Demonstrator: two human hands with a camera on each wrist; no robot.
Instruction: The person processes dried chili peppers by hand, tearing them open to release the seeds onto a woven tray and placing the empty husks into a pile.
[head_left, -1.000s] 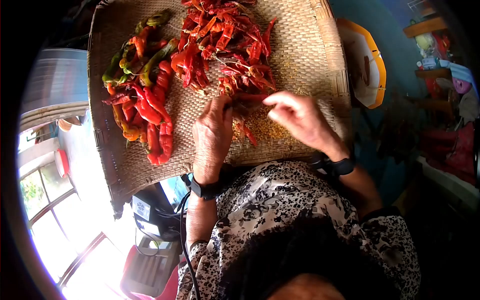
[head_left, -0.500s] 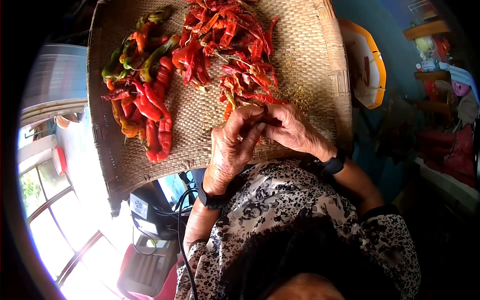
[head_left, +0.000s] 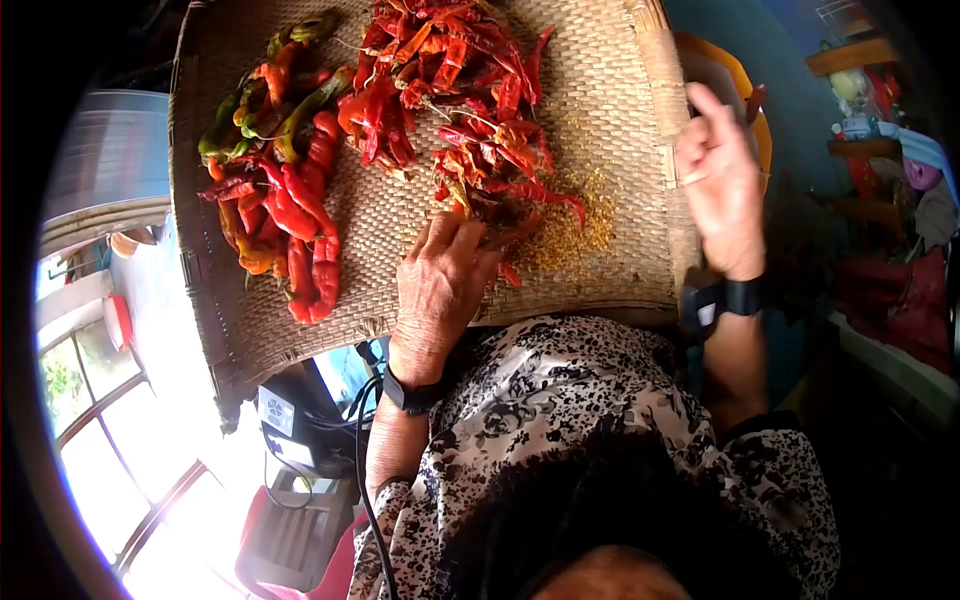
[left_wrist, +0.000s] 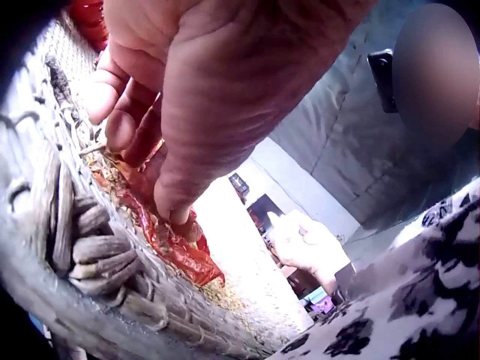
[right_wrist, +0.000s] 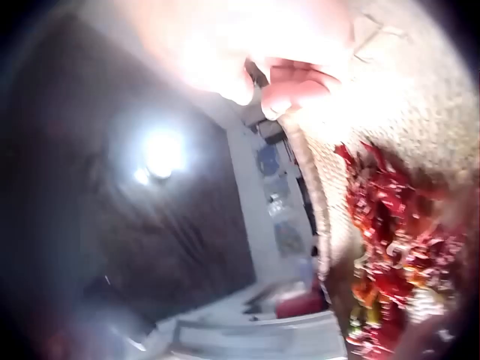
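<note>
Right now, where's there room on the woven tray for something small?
The woven tray shows bare weave between the middle chili heap and its right rim, and between the green-and-red pepper pile and the left hand. It's crowded near that hand: chilies, yellow seeds.

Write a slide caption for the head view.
Left hand at the near end of the red chillies, yellow seeds scattered beside them on a woven tray; right hand by its rim.

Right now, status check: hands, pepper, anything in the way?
Left hand: touching a red pepper, grip unclear. Right hand: by the tray's right edge, nothing visible in it. Loose seeds on tray; no obstruction seen.
</note>
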